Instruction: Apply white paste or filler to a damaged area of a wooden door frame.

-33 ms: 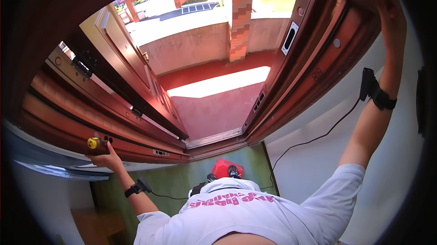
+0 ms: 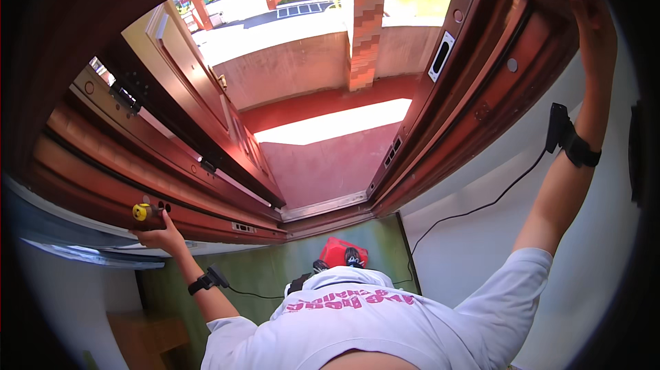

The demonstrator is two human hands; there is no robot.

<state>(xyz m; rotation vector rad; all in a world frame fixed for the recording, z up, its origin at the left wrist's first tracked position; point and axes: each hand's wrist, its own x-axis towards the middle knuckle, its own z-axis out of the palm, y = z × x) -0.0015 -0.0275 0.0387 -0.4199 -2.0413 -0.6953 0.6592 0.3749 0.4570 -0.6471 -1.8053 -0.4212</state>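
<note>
The brown door frame [image 2: 493, 88] is flanked by 2 hands. At its upper right, the right hand [image 2: 597, 26] is raised — its fingers, shadowed, cannot be read. At lower left, between the left hand's [image 2: 165, 238] thumb and fingers, is pinched a yellow-ended tool [image 2: 141, 212].

A green floor [image 2: 254, 277] spreads across the lower middle, with a white wall [image 2: 467, 246] at right and brown furniture [image 2: 148, 335] at lower left. Bright sunlight strikes the red porch floor [image 2: 316, 174] at centre; above stand a low wall [image 2: 289, 71] and a brick pillar [image 2: 364, 33].
</note>
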